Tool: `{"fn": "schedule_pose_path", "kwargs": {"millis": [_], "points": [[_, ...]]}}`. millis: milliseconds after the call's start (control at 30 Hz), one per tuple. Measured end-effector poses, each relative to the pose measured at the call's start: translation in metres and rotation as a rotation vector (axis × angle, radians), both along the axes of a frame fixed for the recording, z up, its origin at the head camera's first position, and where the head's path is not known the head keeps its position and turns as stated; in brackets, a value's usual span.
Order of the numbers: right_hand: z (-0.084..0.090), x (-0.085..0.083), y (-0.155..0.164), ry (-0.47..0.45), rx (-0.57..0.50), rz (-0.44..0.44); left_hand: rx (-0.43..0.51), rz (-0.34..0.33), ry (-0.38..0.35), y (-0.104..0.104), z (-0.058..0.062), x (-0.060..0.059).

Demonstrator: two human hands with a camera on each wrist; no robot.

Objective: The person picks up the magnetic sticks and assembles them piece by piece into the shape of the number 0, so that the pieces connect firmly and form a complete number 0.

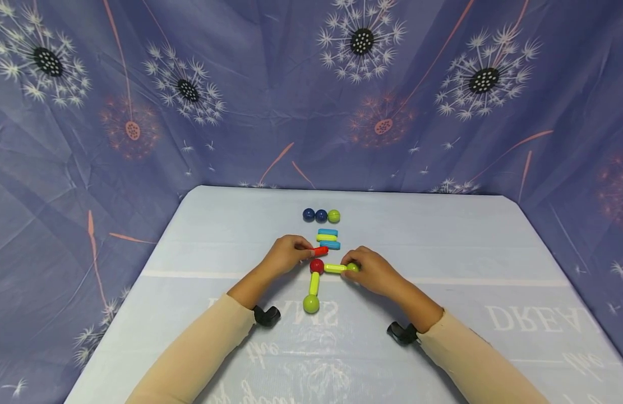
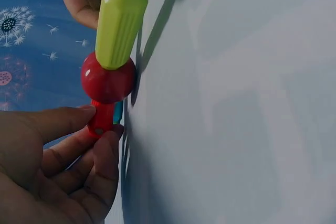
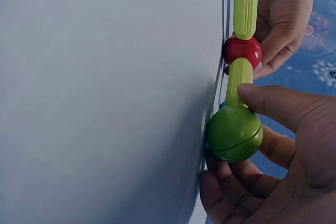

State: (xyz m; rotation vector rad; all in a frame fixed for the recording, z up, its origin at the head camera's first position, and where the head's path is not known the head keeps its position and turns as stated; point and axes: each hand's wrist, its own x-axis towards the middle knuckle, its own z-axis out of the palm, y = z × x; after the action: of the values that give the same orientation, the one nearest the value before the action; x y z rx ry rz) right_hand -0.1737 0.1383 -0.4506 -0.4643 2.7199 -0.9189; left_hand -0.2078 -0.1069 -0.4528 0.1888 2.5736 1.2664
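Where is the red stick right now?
In the head view, the red stick is pinched by the left hand at table centre, touching the red ball, just below the blue and yellow sticks.

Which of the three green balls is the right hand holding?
The green ball at the end of the sideways green rod, held by the right hand; the other two lie untouched.

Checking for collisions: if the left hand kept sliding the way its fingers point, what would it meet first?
Probably the red ball. The left hand pinches a red stick whose free end points toward that ball and looks nearly touching it; depth is unclear.
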Motion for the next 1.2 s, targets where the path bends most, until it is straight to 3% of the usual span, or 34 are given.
{"fn": "schedule_pose_path", "kwargs": {"millis": [333,700,1200], "points": [[0.001,-0.004,-0.004,0.015,0.033,-0.012,-0.129,0.031,-0.012,-0.011,-0.003,0.0],[0.0,-0.012,-0.004,0.031,0.037,-0.019,-0.313,0.012,0.101,-0.008,0.005,0.011],[-0.001,-0.025,-0.006,0.008,0.03,-0.042,-0.194,0.008,-0.081,-0.019,0.008,0.025]]}}
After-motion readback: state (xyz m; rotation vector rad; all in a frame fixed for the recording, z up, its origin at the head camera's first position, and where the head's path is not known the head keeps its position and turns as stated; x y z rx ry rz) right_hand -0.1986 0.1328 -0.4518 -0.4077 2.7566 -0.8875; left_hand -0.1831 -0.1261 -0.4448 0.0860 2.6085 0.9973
